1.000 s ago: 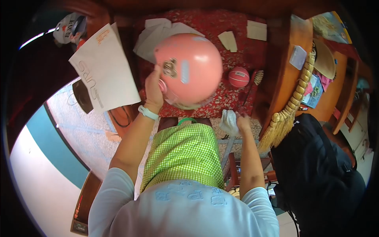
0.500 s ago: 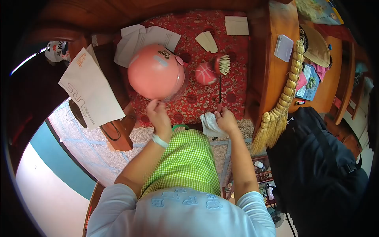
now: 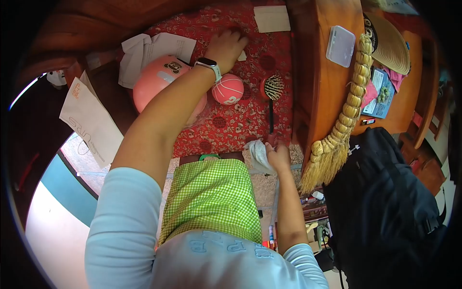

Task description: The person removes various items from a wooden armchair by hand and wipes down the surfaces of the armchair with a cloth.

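Observation:
My left hand (image 3: 227,48), with a watch on the wrist, reaches across a pink helmet (image 3: 156,79) to a small folded cream paper (image 3: 242,56). It covers most of this paper; bent fingers hide whether they grip it. Just below the wrist lies a pink ball (image 3: 228,89) with white lines. My right hand (image 3: 279,156) is closed near the front edge of the red cloth (image 3: 236,130). In it are a bunched white cloth (image 3: 260,155) and the handle end of a hairbrush (image 3: 273,88), whose bristles face up.
White sheets (image 3: 163,47) lie behind the helmet, and a flat cream paper (image 3: 272,19) at the back. To the right, a straw braid (image 3: 350,108) hangs beside a clear plastic case (image 3: 340,46). A black bag (image 3: 385,192) is at my right.
My left hand has moved from the helmet's front edge up and across to the cream paper. The hairbrush has rolled so its bristles show. My right hand still holds the white cloth.

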{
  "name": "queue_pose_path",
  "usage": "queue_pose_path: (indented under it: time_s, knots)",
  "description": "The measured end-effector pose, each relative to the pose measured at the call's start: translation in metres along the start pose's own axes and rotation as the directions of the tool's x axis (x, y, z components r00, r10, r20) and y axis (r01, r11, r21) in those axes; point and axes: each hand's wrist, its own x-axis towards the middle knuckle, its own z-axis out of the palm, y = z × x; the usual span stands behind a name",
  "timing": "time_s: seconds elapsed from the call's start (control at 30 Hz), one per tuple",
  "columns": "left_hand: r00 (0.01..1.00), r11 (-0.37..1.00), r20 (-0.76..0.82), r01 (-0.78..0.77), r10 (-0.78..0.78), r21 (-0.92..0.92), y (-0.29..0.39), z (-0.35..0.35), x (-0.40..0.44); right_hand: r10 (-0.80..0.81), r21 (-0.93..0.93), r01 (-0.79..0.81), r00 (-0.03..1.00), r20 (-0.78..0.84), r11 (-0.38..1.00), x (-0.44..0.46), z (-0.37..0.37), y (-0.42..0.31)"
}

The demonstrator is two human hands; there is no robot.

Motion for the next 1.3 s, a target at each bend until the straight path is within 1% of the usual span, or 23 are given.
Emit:
queue_pose_path:
  time_s: [0.07, 0.1, 0.13, 0.3, 0.33, 0.4, 0.53, 0.6, 0.63, 0.67, 0.7, 0.73, 0.83, 0.87, 0.9, 0.93, 1.0, 1.07, 1.13, 1.17, 1.2, 1.27, 1.3]
  knots:
    - [0.848, 0.985, 0.501, 0.138, -0.174, 0.108, 0.005, -0.012, 0.008, 0.02, 0.042, -0.019, 1.0, -0.019, 0.999, 0.0, 0.005, 0.002]
    - [0.888, 0.988, 0.441, 0.084, -0.133, 0.128, -0.001, -0.003, 0.004, 0.013, 0.044, -0.012, 1.0, -0.018, 0.999, -0.001, 0.005, 0.0]
    - [0.897, 0.895, 0.245, 0.414, -0.369, -0.167, 0.0, -0.001, 0.009, 0.02, 0.06, -0.018, 1.0, -0.022, 0.998, -0.002, 0.004, -0.001]
    - [0.969, 0.93, -0.098, 0.184, -0.226, -0.318, 0.009, -0.003, 0.068, 0.042, 0.109, -0.041, 0.999, -0.006, 0.993, 0.0, 0.007, -0.001]
    - [0.968, 0.925, -0.095, 0.191, -0.234, -0.33, 0.016, 0.008, 0.085, 0.03, 0.108, -0.027, 0.999, -0.023, 0.994, 0.0, 0.005, 0.0]
    - [0.918, 0.937, 0.195, 0.348, -0.344, 0.013, 0.028, 0.024, 0.116, 0.041, 0.115, -0.036, 0.998, -0.041, 0.993, -0.005, 0.0, -0.009]
    - [0.81, 0.895, 0.428, 0.446, -0.4, -0.008, 0.054, -0.005, 0.103, 0.055, 0.154, -0.05, 0.998, -0.028, 0.987, -0.014, 0.001, -0.006]
    - [0.721, 0.699, 0.437, 0.671, -0.537, -0.247, 0.054, -0.018, 0.089, 0.054, 0.172, -0.045, 0.998, -0.045, 0.984, -0.018, -0.001, -0.008]
    - [0.803, 0.598, 0.422, 0.596, -0.421, -0.536, 0.041, -0.008, 0.067, 0.042, 0.193, -0.034, 0.998, -0.038, 0.981, -0.025, -0.001, -0.008]
    - [0.859, 0.197, 0.318, 0.42, -0.4, -0.886, 0.037, 0.005, 0.045, 0.024, 0.212, -0.015, 0.999, -0.037, 0.977, -0.027, -0.003, -0.009]
    - [0.84, 0.172, 0.359, 0.456, -0.406, -0.873, 0.036, -0.003, 0.043, 0.024, 0.213, -0.016, 0.999, -0.036, 0.977, -0.029, -0.008, -0.014]
    - [0.723, -0.28, 0.468, 0.375, -0.508, -0.884, 0.054, -0.046, 0.0, 0.041, 0.235, -0.034, 0.999, -0.027, 0.971, -0.036, -0.012, -0.02]
    - [0.666, -0.377, 0.605, 0.476, -0.435, -0.795, 0.081, -0.078, -0.073, 0.039, 0.214, -0.037, 0.999, -0.002, 0.976, -0.047, -0.028, -0.038]
    - [0.664, -0.299, 0.666, 0.595, -0.34, -0.746, 0.088, -0.086, -0.094, 0.024, 0.177, -0.024, 1.0, 0.002, 0.984, -0.05, -0.03, -0.042]
    - [0.605, -0.371, 0.767, 0.676, -0.214, -0.637, 0.086, -0.095, -0.093, -0.065, 0.221, 0.086, 0.993, -0.102, 0.972, -0.048, -0.021, -0.034]
    - [0.629, -0.356, 0.735, 0.646, -0.254, -0.676, 0.12, -0.082, -0.126, -0.066, 0.21, 0.086, 0.992, -0.103, 0.974, -0.055, -0.017, -0.04]
    - [0.787, -0.371, 0.603, 0.526, -0.127, -0.765, 0.151, -0.076, -0.137, -0.343, -0.091, 0.34, 0.939, -0.02, 0.936, -0.066, -0.011, -0.06]
    - [0.735, -0.487, 0.63, 0.467, -0.25, -0.738, 0.156, -0.083, -0.134, -0.349, -0.057, 0.347, 0.936, -0.035, 0.936, -0.074, -0.016, -0.077]
    - [0.627, -0.415, 0.673, 0.532, -0.392, -0.738, 0.143, -0.097, -0.147, -0.151, 0.071, 0.143, 0.98, 0.127, 0.987, -0.087, -0.026, -0.104]
    - [0.642, -0.481, 0.56, 0.319, -0.523, -0.816, 0.142, -0.107, -0.145, -0.157, 0.262, 0.105, 0.97, 0.186, 0.959, -0.088, -0.024, -0.096]
    - [0.598, -0.383, 0.487, 0.303, -0.637, -0.873, 0.123, -0.124, -0.156, -0.064, 0.67, -0.142, 0.96, 0.273, 0.729, -0.092, -0.022, -0.087]
    - [0.596, -0.284, 0.408, 0.295, -0.691, -0.912, 0.11, -0.14, -0.16, -0.006, 0.778, -0.277, 0.941, 0.339, 0.564, -0.098, -0.034, -0.089]
    - [0.609, -0.37, 0.424, 0.221, -0.67, -0.902, 0.096, -0.168, -0.162, -0.116, 0.857, -0.432, 0.871, 0.477, 0.282, -0.098, -0.038, -0.064]
